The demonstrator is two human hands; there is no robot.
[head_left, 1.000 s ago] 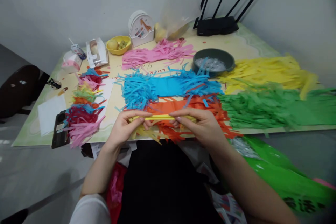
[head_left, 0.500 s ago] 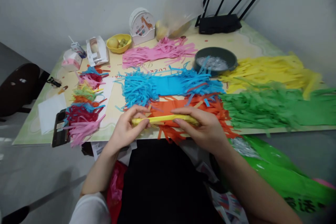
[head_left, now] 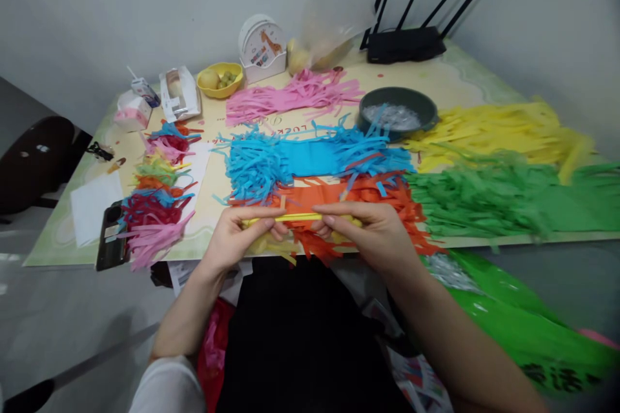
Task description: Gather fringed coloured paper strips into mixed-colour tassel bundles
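Note:
A narrow yellow rolled strip of fringed tissue paper (head_left: 296, 217) is stretched level between both hands, close to the table's front edge. My left hand (head_left: 242, 232) pinches its left end between thumb and fingers. On the right end, my right hand (head_left: 371, 229) has thumb and fingers closed on it. Some yellow fringe hangs below the left fingers. Just behind and under the hands lies orange fringed tissue paper (head_left: 310, 197). Beyond that is blue fringed tissue paper (head_left: 310, 158).
Green fringe (head_left: 489, 197) and yellow fringe (head_left: 504, 132) cover the right side. A dark bowl (head_left: 433, 117) holds clear bits. Pink fringe (head_left: 290, 98) lies behind. Coloured tassels (head_left: 159, 200) and a phone (head_left: 110, 235) are at left. A black router (head_left: 405, 45) stands at back.
The yellow strip looks thinner and tighter. My fingers have curled further under it, the left fingers have straightened along the top, and yellow fringe now shows hanging below.

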